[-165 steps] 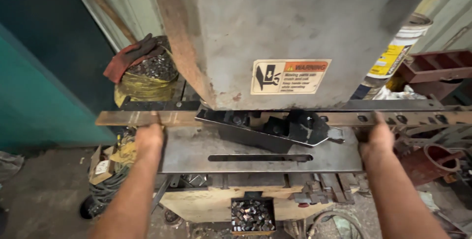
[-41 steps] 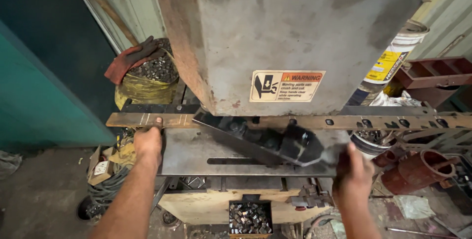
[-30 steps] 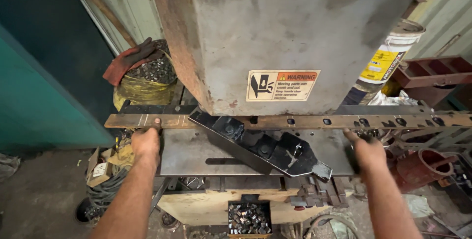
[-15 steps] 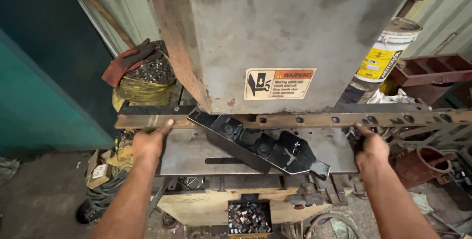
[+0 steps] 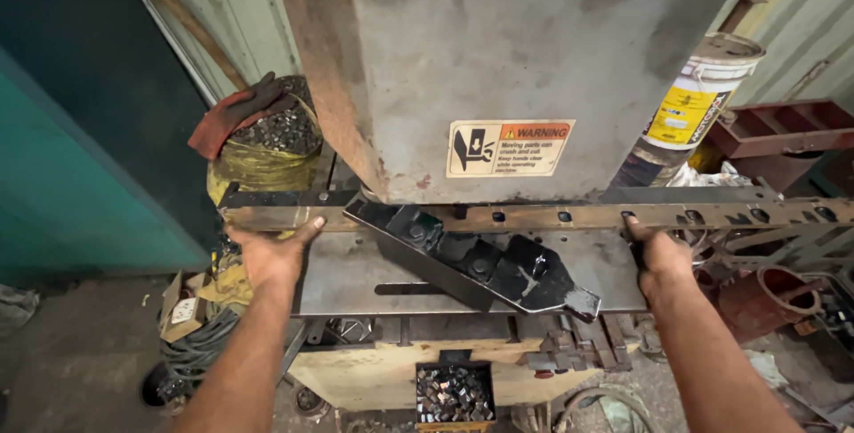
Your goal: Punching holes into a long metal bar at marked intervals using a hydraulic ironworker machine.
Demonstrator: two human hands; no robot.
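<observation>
Right hand (image 5: 663, 255) is back on the long punched steel bar (image 5: 534, 216), fingers curled over its edge; left hand (image 5: 271, 250), at 9 o'clock, presses it flat on the press table (image 5: 356, 277). I read: bar repositioned.

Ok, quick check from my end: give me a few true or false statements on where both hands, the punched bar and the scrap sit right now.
1. Both hands touch the long metal bar. True: left hand, right hand.
2. The bar lies across the machine table. True.
3. The bar has no holes. False: punched holes run along its right part.
4. The yellow sack of metal scrap sits to the right. False: it is at the left, with a red glove on it.
</observation>
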